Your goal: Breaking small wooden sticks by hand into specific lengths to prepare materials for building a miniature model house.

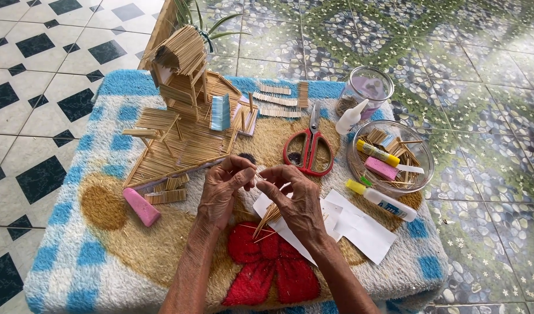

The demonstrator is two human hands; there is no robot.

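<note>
My left hand [223,189] and my right hand [296,200] meet over the middle of a rug-covered table [92,256]. Together their fingertips pinch a thin wooden toothpick [259,176]. My right hand also holds a small bundle of toothpicks [266,221] that fans out below the palm. White paper scraps [360,227] lie under and to the right of my right hand. A model house built of toothpicks [180,75] stands on its stick base at the far left of the table.
Red-handled scissors [309,148] lie just beyond my hands. A glass bowl [392,156] at the right holds sticks, a pink eraser and a glue tube. A glue bottle [383,200], a glass jar [368,87], a white squeeze bottle [350,118] and a pink block [141,206] lie around.
</note>
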